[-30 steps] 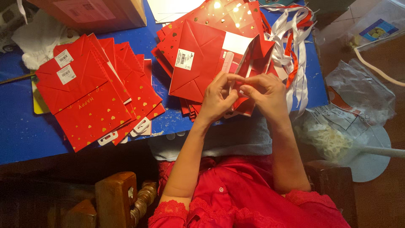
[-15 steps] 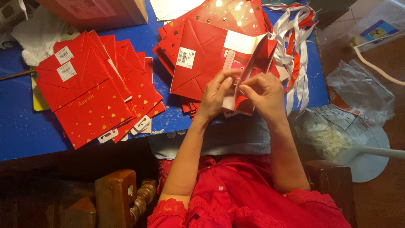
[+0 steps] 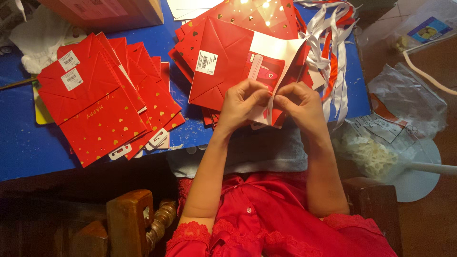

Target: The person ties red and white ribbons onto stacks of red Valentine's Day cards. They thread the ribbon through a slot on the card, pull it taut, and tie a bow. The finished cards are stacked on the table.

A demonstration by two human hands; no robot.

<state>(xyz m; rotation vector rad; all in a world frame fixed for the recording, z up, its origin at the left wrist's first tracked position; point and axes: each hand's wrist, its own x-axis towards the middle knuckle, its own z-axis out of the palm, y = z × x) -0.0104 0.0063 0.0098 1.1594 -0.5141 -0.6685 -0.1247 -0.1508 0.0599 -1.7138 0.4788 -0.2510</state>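
Note:
A folded red paper gift bag (image 3: 228,57) with a white inside lies on top of a pile in front of me. My left hand (image 3: 243,102) and my right hand (image 3: 300,104) both pinch its near open edge, fingertips almost touching, spreading the mouth so the white lining shows. A second pile of flat red bags with gold hearts (image 3: 102,102) is fanned out to the left on the blue table (image 3: 24,147).
White and red ribbons (image 3: 331,62) hang over the table's right side. Clear plastic bags (image 3: 400,114) lie on the floor at right. A cardboard box (image 3: 104,14) stands at the far left. A wooden chair post (image 3: 128,223) is at the lower left.
The bag's mouth has opened wider, showing more white lining. Both hands have shifted slightly along its near edge while keeping hold.

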